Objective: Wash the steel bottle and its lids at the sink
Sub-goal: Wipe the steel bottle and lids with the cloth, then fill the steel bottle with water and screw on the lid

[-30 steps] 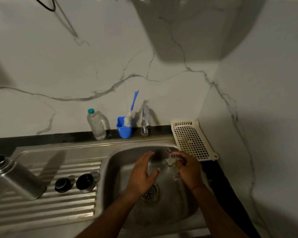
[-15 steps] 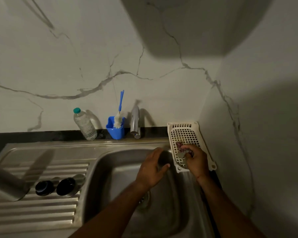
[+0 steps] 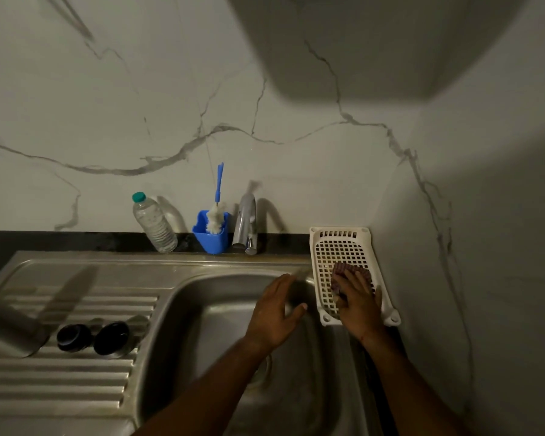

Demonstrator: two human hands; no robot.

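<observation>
Far left: steel bottle (image 3: 10, 325), brushed metal cylinder, lies tilted on the drainboard (image 3: 60, 382), partly cut off by the frame edge and blurred. The drainboard is stainless steel, pressed into long parallel ribs.

Just right of the bottle: two lids (image 3: 73, 337) (image 3: 112, 337) side by side on the ribs, round with dark tops and metal sides. Neither hand touches the bottle or the lids.

On the back ledge against the wall: clear plastic water bottle (image 3: 154, 223), ridged, teal cap, leaning. Next to it a blue plastic cup (image 3: 211, 237) holds a bottle brush (image 3: 216, 215) with white fluffy bristles and a thin blue handle standing upright. Beside that, the chrome tap (image 3: 247, 228), short curved spout. No water flow can be made out.

Centre: sink basin (image 3: 208, 309), dull stainless steel with rounded corners. Left hand (image 3: 272, 313) hovers over the basin's right side, fingers spread and nearly straight, thumb out, nothing in its grasp.

Right of the basin: white plastic tray (image 3: 340, 243), rectangular with a square-grid perforated floor, set in the counter corner. A reddish, coarse-looking scrub pad (image 3: 343, 272) lies on it. Right hand (image 3: 357, 302) rests flat on the pad, fingers extended and pressing it against the grid. Whether the thumb hooks under cannot be told.

Behind: wall (image 3: 170, 105) of pale marble-pattern slab with grey veins.
</observation>
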